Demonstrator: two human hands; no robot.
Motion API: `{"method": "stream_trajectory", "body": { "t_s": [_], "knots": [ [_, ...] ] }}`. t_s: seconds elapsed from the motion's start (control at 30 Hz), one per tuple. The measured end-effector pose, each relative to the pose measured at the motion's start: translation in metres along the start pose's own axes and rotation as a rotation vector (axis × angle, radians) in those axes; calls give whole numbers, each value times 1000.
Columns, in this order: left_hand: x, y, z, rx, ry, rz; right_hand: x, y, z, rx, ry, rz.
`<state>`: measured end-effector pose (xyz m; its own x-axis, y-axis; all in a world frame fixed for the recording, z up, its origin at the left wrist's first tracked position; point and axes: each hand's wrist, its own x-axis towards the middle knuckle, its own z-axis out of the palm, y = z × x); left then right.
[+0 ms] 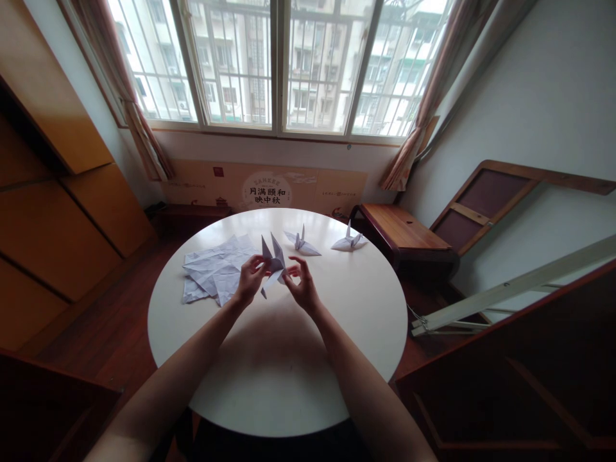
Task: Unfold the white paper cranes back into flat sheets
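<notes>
Above the round white table (289, 359) I hold a folded white paper crane (273, 262) between both hands. My left hand (250, 279) pinches its left side and my right hand (301, 282) pinches its right side, fingers closed on the paper. The crane's two pointed wings stick upward. Two finished paper cranes (302, 244) (348, 242) stand on the table just beyond my hands.
A loose pile of creased white paper sheets (214, 273) lies on the table to the left of my hands. A dark wooden bench (399, 234) stands at the right by the wall, a white slanted beam (514, 285) beyond it. Wooden cabinets (62, 212) line the left side.
</notes>
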<state>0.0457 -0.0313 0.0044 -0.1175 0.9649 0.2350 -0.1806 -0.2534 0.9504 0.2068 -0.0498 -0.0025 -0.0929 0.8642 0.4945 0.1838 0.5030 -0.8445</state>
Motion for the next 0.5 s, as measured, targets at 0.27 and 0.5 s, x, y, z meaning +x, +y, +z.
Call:
{"method": "stream_trajectory", "body": {
  "t_s": [0.27, 0.5],
  "knots": [
    [-1, 4, -2, -126, -140, -27, 4, 1, 2, 274, -60, 177],
    [0, 6, -1, -212, -61, -92, 7, -3, -2, 360, -39, 300]
  ]
}}
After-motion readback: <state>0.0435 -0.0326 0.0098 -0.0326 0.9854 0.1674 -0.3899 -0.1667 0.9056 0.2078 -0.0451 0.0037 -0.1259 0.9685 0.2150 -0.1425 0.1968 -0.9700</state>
